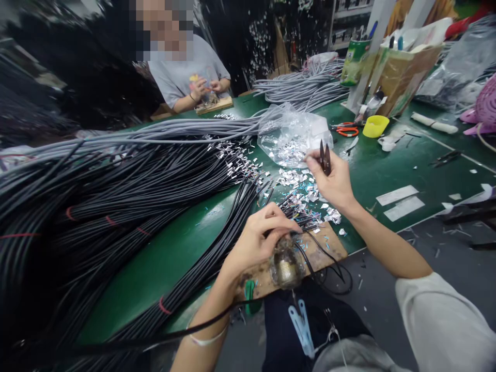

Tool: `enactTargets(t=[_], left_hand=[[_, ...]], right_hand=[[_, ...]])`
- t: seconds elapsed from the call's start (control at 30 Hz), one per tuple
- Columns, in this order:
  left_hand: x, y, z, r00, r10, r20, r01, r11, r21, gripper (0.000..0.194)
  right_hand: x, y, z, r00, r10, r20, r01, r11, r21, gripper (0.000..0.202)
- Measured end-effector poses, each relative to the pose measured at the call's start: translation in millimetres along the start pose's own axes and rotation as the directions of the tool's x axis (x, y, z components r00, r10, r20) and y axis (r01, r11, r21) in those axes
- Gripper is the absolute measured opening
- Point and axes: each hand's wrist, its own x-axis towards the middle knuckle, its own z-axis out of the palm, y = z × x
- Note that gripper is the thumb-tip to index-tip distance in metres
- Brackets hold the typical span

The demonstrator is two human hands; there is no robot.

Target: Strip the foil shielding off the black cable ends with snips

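Observation:
My right hand (334, 178) is raised beside a clear plastic bag (294, 129) that holds silvery scraps. It is closed around dark tweezers (324, 157), whose two tips point up and stand apart. Thumb and forefinger meet at the bag's near side; anything small between them cannot be made out. Lower down, my left hand (261, 232) is closed, fingertips bent together over a rounded brass-coloured metal device (287, 268) on a wooden board (329, 243). What those fingers grip is hidden. A black cable (205, 324) passes across my left forearm.
Bundles of black cable (155, 201) cover the green table's (170, 253) left side, with grey cables (174, 128) behind. Foil scraps (294, 178) lie near the board. Orange-handled pliers (346, 129) and a yellow cup (375, 126) stand rightward. Another person (189, 67) works opposite.

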Motion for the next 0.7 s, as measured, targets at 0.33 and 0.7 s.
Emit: enactTargets(t=[0.33, 0.7], left_hand=[[10, -40, -4.5, 0.924, -0.336, -0.184, 0.353, 0.933, 0.065, 0.023], [-3, -86, -23.3, 0.773, -0.445, -0.452, 0.626, 0.651, 0.430, 0.012]], right_hand=[[47, 31, 12, 0.967, -0.039, 0.253, 0.134, 0.919, -0.370, 0.036], [60, 67, 34, 0.839, 0.042, 0.543, 0.348, 0.725, -0.594, 0.024]])
